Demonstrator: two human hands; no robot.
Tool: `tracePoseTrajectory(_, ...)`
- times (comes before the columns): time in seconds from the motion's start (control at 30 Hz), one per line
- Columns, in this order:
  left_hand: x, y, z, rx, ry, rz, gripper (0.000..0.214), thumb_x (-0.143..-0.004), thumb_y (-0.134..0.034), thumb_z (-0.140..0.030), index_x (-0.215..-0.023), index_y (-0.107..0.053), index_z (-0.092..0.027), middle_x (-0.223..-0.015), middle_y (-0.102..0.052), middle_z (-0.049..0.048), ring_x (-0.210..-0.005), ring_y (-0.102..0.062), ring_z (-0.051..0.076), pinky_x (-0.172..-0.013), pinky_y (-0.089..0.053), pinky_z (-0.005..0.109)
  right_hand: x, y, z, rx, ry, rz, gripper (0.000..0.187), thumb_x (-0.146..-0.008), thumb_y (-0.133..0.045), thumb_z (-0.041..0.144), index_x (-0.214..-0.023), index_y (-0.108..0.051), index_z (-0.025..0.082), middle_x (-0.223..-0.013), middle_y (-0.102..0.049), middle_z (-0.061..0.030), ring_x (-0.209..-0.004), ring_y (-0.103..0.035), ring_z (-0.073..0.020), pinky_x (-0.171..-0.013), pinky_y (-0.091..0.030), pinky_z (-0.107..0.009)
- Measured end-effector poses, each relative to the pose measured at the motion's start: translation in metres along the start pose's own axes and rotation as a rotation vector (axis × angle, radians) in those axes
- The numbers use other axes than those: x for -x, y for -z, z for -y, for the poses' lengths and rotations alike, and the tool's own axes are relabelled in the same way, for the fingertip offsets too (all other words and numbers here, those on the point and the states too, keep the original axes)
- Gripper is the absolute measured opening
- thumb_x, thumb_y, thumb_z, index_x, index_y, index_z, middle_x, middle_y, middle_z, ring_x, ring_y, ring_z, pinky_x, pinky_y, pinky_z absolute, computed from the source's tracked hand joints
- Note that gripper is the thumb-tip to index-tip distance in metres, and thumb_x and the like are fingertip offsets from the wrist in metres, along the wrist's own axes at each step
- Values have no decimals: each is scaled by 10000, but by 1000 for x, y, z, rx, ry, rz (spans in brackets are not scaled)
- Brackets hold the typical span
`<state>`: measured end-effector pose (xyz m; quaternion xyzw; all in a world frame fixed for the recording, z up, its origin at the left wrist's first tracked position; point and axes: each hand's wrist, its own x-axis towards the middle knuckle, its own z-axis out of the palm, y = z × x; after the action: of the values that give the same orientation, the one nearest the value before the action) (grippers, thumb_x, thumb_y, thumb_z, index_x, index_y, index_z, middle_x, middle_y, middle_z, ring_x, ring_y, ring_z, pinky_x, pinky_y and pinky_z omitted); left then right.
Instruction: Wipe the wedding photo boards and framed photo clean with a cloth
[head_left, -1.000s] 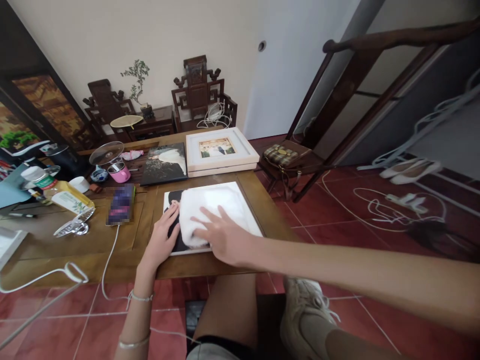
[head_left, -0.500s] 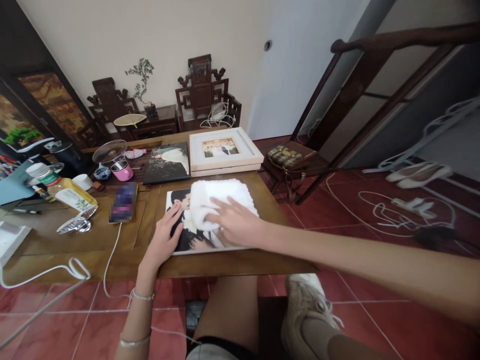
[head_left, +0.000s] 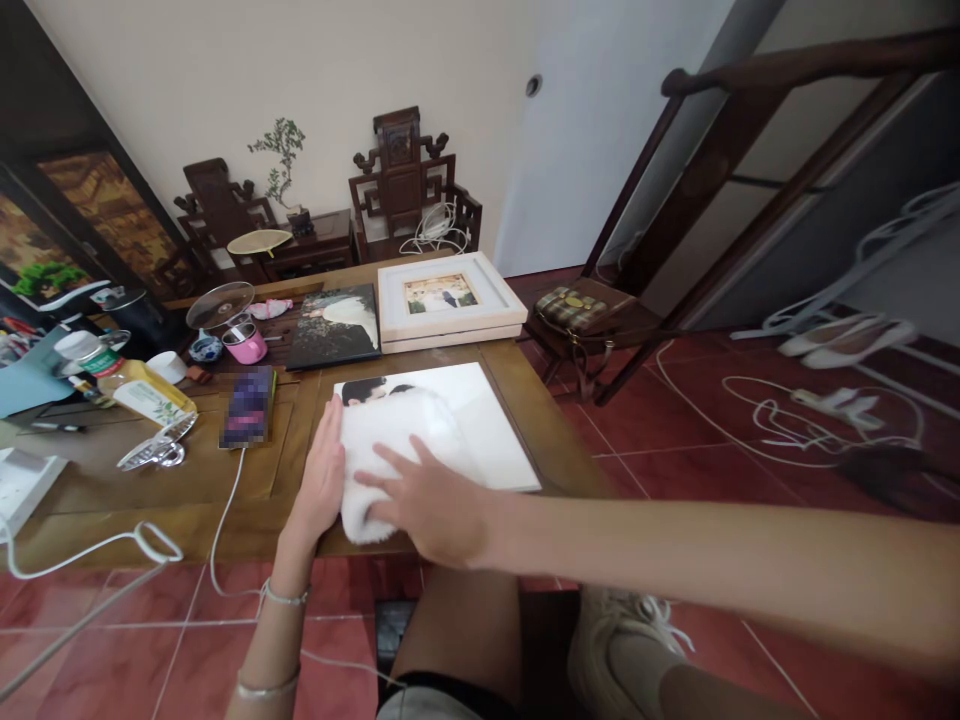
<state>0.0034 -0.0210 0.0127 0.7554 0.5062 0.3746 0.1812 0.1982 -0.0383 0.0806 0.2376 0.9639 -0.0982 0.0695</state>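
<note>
A large photo print [head_left: 480, 420] with a white border lies flat at the near edge of the wooden table [head_left: 187, 480]. A white fluffy cloth [head_left: 382, 440] covers its near left part. My right hand [head_left: 424, 500] lies flat on the cloth with fingers spread, pressing it down. My left hand [head_left: 322, 480] rests open along the print's left edge, fingers straight, touching the side of the cloth.
Behind the print lie a dark photo [head_left: 335, 325] and a white framed picture [head_left: 444, 300]. A phone [head_left: 247, 405] with a white cable, a pink cup [head_left: 247, 345], a small fan [head_left: 220, 305] and bottles crowd the left. Carved chairs [head_left: 405, 190] stand beyond; cables lie on the red tiles.
My right hand has dragged the cloth from the far part of the print toward me and to the left. My left hand shifted to the print's near left edge.
</note>
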Motion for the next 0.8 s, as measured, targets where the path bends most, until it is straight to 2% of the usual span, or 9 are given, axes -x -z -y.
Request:
tracePoseTrajectory(0.13,0,-3,2,-25,46,56,582,-994,-214,-463,-1515,-187,-206,-1585,-201,65,-1454,-178,208,-1190,-129,408,22,1,12,-65,-1,68,523,-709,-645,142,-1225,-607,221,-1476,-421,-83,-1385,-262,-407,-1023,-313,-675)
tracePoseTrajectory(0.2,-1,-4,3,-38,49,91,557,-997,-249,-427,-1501,-239,-189,-1565,-258,82,-1442,-224,207,-1183,-162,415,27,4,5,-90,-70,37,471,-718,-590,82,-1169,-634,214,-1393,-522,-108,-1347,-360,-370,-997,-380,-609)
tracePoseTrajectory(0.3,-3,-6,4,-62,11,117,507,-999,-277,-377,-1450,-369,-164,-1517,-360,102,-1421,-285,204,-1173,-208,415,25,10,-20,-89,-206,-43,425,-761,-482,42,-1101,-660,224,-1196,-647,-151,-1206,-538,-319,-917,-458,-489)
tracePoseTrajectory(0.4,-4,-7,5,-82,-29,113,472,-985,-348,-340,-1416,-428,-166,-1499,-391,107,-1413,-303,209,-1165,-237,419,8,19,-49,-62,-270,-87,465,-786,-453,71,-1194,-618,220,-1135,-654,-184,-1136,-582,-333,-867,-466,-453)
tracePoseTrajectory(0.53,-4,-7,8,-105,-38,90,433,-965,-407,-315,-1359,-507,-167,-1467,-438,120,-1385,-359,233,-1143,-283,424,-32,26,-74,-86,-277,-143,522,-806,-408,75,-1290,-550,211,-1112,-665,-177,-1069,-611,-336,-825,-459,-423)
tracePoseTrajectory(0.67,-3,-8,11,-124,-7,68,412,-948,-439,-311,-1313,-556,-160,-1396,-517,139,-1319,-450,264,-1106,-336,447,-64,30,-78,-118,-231,-198,508,-851,-385,115,-1317,-521,264,-1153,-661,-132,-1040,-622,-299,-808,-450,-371)
tracePoseTrajectory(0.8,-4,-8,10,-117,-29,70,395,-948,-438,-300,-1296,-569,-165,-1390,-521,140,-1301,-472,260,-1094,-354,445,-64,30,-78,-122,-196,-203,495,-839,-410,106,-1281,-555,274,-1157,-656,-121,-1056,-613,-293,-806,-443,-357)
